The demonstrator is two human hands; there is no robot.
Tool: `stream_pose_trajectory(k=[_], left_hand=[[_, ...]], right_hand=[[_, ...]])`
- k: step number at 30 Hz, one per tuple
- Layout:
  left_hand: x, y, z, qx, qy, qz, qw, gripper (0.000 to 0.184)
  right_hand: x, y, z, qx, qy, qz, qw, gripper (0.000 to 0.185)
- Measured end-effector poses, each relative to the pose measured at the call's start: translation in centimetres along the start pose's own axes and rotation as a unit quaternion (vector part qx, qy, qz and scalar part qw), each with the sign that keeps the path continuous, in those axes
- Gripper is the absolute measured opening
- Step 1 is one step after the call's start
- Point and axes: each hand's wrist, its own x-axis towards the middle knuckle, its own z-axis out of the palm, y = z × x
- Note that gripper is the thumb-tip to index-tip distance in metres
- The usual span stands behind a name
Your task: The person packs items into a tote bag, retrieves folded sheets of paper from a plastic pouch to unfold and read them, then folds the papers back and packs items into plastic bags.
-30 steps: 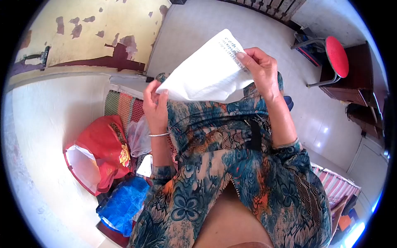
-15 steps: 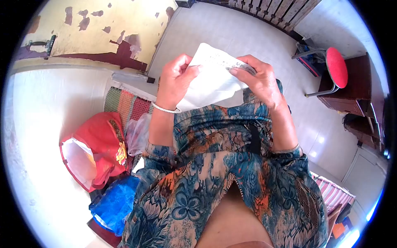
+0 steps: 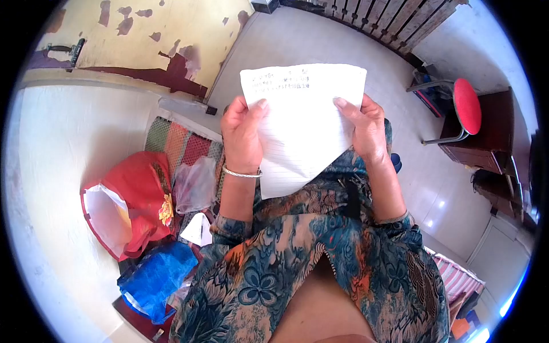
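Observation:
A sheet of lined white paper [image 3: 303, 131] is held up in front of my lap, with several rows of small dark handwriting near its top edge. My left hand [image 3: 242, 134] is closed on its left side, the thumb lying over the front. Opposite, my right hand [image 3: 366, 127] pinches the right side, thumb also in front. The fingers behind the sheet are hidden. The lower part of the paper creases and narrows to a corner near my left wrist, which wears a silver bangle [image 3: 242, 172].
To the left are a red bag [image 3: 140, 191], a clear plastic bag [image 3: 194, 186], a blue plastic bag [image 3: 157, 280] and a white piece of paper [image 3: 197, 230]. A red round stool [image 3: 467, 106] stands at the right by a dark wooden cabinet [image 3: 494, 126]. Pale tiled floor [image 3: 269, 43] lies ahead.
The paper has been turned and spread flatter, so its written top edge now lies level across the view. Its lined face shows more fully. Both hands are slightly lower, still gripping it.

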Motion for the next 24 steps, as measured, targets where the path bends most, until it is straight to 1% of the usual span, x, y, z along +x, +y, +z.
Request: stream_pose_trajectory(k=[1,4,8,10,14,16,17,20,24], left_hand=[[0.0,0.0,-0.2,0.003,-0.003,0.004,1.0,0.015],[-0.4,0.6,-0.5,0.043,-0.031,-0.03,0.998,0.018],[-0.7,1.2,-0.3,0.102,-0.043,-0.051,0.993,0.026],[-0.8,1.1,-0.3,0.1,-0.03,-0.042,0.994,0.026],[-0.7,0.9,-0.6,0.088,-0.029,-0.03,0.995,0.026],[-0.7,1.1,-0.3,0.102,-0.026,-0.022,0.994,0.025],[-0.7,1.2,-0.1,0.109,-0.024,-0.019,0.994,0.025],[-0.9,1.3,0.2,0.074,-0.012,-0.026,0.997,0.024],[-0.9,1.3,-0.4,0.092,-0.013,-0.038,0.995,0.025]], right_hand=[[-0.2,0.1,0.0,-0.017,-0.003,0.003,1.0,0.025],[0.0,-0.1,0.0,-0.014,0.01,-0.005,1.0,0.024],[-0.1,-1.0,0.2,-0.047,0.011,0.001,0.999,0.024],[-0.2,-0.9,0.0,-0.08,0.012,0.002,0.997,0.024],[-0.4,-0.9,0.0,-0.084,0.01,-0.021,0.996,0.025],[-0.4,-1.1,0.1,-0.097,0.017,-0.036,0.995,0.025],[-0.4,-1.3,0.1,-0.091,0.019,-0.044,0.995,0.024],[-0.2,-1.0,-0.1,-0.072,0.024,-0.058,0.995,0.022],[-0.1,-0.3,-0.7,-0.058,0.023,-0.053,0.997,0.02]])
